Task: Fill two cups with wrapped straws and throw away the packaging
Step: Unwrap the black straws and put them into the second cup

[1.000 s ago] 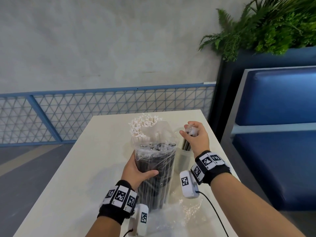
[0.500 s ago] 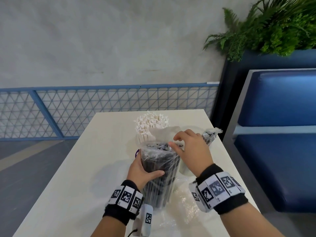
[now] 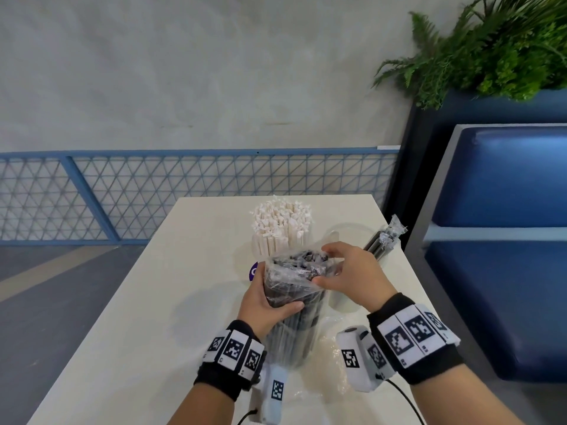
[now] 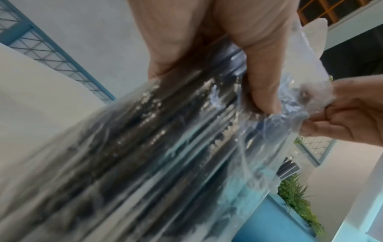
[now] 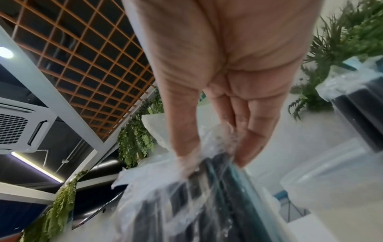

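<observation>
A clear plastic bag of black wrapped straws [image 3: 290,329] stands upright on the white table [image 3: 147,317]. My left hand [image 3: 273,297] grips the bag around its upper half; the left wrist view shows its thumb and fingers [image 4: 211,88] wrapped round it. My right hand [image 3: 325,266] reaches over the bag's open mouth, where thumb and fingers [image 5: 215,155] pinch the tops of some black straws. Behind the bag stands a cup full of white wrapped straws [image 3: 280,225]. To the right, a clear cup [image 3: 346,237] holds a few black straws [image 3: 383,237] that lean outward.
Crumpled clear plastic packaging [image 3: 333,360] lies on the table between my wrists. A blue bench [image 3: 506,286] runs along the table's right side, with a planter of ferns [image 3: 491,50] behind it. A blue mesh railing [image 3: 138,194] stands beyond the far edge.
My right hand has left the clear cup, where a few black straws now stand, and come back left to the bag's mouth. The left hand kept its hold on the bag.
</observation>
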Demonstrator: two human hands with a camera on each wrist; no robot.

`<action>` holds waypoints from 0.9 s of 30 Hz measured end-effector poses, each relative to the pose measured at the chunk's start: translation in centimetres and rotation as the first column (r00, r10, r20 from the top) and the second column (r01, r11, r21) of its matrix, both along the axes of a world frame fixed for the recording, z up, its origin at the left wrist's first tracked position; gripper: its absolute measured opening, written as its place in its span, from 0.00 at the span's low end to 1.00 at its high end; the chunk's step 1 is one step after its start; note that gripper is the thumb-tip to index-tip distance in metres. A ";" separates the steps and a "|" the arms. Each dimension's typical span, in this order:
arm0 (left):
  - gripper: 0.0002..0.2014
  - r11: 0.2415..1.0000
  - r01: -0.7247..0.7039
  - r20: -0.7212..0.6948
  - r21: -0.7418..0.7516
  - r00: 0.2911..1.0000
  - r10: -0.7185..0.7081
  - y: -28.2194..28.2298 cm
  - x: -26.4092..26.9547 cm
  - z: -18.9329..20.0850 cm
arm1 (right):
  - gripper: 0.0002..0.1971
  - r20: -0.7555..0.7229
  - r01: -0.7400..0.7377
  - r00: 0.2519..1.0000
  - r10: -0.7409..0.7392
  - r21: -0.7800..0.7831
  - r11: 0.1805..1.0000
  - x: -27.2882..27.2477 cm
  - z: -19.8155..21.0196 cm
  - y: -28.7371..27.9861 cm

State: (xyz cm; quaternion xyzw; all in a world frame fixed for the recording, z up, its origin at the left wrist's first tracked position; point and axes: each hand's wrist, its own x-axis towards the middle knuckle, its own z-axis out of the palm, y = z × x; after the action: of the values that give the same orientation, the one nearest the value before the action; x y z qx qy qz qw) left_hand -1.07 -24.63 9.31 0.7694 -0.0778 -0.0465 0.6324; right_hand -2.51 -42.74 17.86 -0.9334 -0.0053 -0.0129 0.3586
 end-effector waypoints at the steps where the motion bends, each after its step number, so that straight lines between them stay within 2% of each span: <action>1: 0.56 1.000 0.007 -0.008 0.013 1.000 -0.007 0.1 0.1 -0.1 | 0.31 0.004 -0.001 1.000 0.001 0.035 0.999 0.0 -0.4 0.1; 5: 0.57 0.997 0.053 -0.050 0.055 0.998 -0.050 0.4 0.5 -0.3 | 0.32 -0.003 -0.005 1.000 0.005 0.130 0.991 0.1 -2.3 0.1; 9: 0.41 0.992 0.092 -0.032 0.086 0.995 -0.090 0.3 0.4 -0.5 | 0.33 -0.017 -0.052 0.998 0.053 0.075 0.996 0.2 -4.0 -0.4; 11: 0.41 0.990 0.112 -0.026 0.082 0.994 -0.110 0.2 0.2 -0.6 | 0.33 -0.024 -0.048 0.999 0.049 0.041 0.998 0.2 -4.5 -0.4; 13: 0.44 0.992 0.117 -0.019 0.057 0.993 -0.116 0.3 0.2 -0.7 | 0.35 0.031 -0.015 0.999 0.014 0.047 0.999 0.1 -4.9 -0.3; 15: 0.46 0.995 0.102 -0.021 0.017 0.995 -0.101 0.4 0.2 -0.6 | 0.38 0.114 0.035 0.992 -0.051 0.139 0.990 -0.2 -4.9 0.2; 18: 0.43 0.997 0.072 -0.006 -0.037 0.997 -0.072 0.4 0.4 0.0 | 0.34 0.159 0.073 0.980 -0.119 0.269 0.960 -0.5 -5.6 1.2; 22: 0.38 0.999 0.042 0.020 -0.007 0.999 -0.042 0.1 0.5 0.3 | 0.26 0.177 0.102 0.966 -0.190 0.416 0.904 -0.8 -7.6 1.8; 25: 0.40 0.999 0.040 0.030 0.017 0.999 -0.040 -0.1 0.4 0.3 | 0.25 0.189 0.077 0.961 -0.201 0.515 0.854 -1.1 -8.1 2.2; 27: 0.42 0.998 0.051 0.031 0.026 0.998 -0.052 -0.1 0.5 0.4 | 0.21 0.196 0.048 0.965 -0.176 0.526 0.849 -1.0 -7.7 2.3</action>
State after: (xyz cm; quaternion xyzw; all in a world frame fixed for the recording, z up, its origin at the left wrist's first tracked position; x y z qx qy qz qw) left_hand -0.62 -24.70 9.74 0.7758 -0.1072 -0.0517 0.6197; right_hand -3.53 -40.41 10.17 -0.7930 0.0104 -0.1464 0.5913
